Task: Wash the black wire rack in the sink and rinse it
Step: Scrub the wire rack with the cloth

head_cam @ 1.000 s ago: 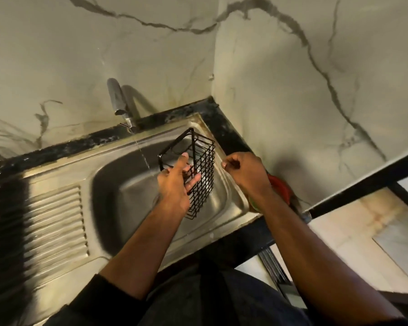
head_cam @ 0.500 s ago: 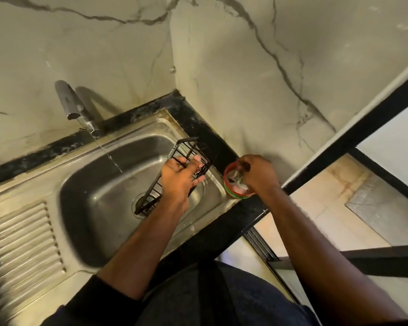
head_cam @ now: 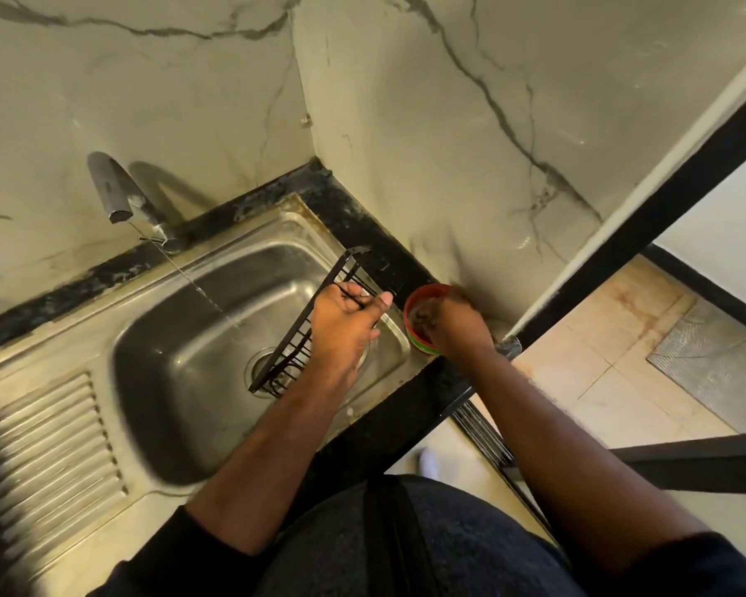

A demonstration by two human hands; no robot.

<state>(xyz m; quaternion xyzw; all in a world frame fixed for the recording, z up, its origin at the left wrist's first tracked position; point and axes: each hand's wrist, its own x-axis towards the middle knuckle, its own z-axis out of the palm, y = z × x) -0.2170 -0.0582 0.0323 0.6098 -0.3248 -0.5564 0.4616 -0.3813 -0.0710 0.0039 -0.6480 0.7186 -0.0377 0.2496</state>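
The black wire rack (head_cam: 296,338) leans tilted inside the steel sink basin (head_cam: 182,372), its lower end near the drain. My left hand (head_cam: 345,329) grips its upper wires. My right hand (head_cam: 453,325) reaches into a small red-and-green tub (head_cam: 418,295) on the black counter edge to the right of the sink; its fingertips are inside the tub and blurred, so I cannot see what they hold. A thin stream of water falls from the tap (head_cam: 117,196) into the basin, left of the rack.
The ribbed steel drainboard (head_cam: 48,458) lies left of the basin. Marble walls meet in a corner behind the sink. A black counter strip (head_cam: 371,234) borders the sink. A black-framed opening and tiled floor (head_cam: 621,359) are at the right.
The rack has gone from upright above the basin to tilted down into it. My right hand moved right, away from the rack, to the red tub. The view swung to the right.
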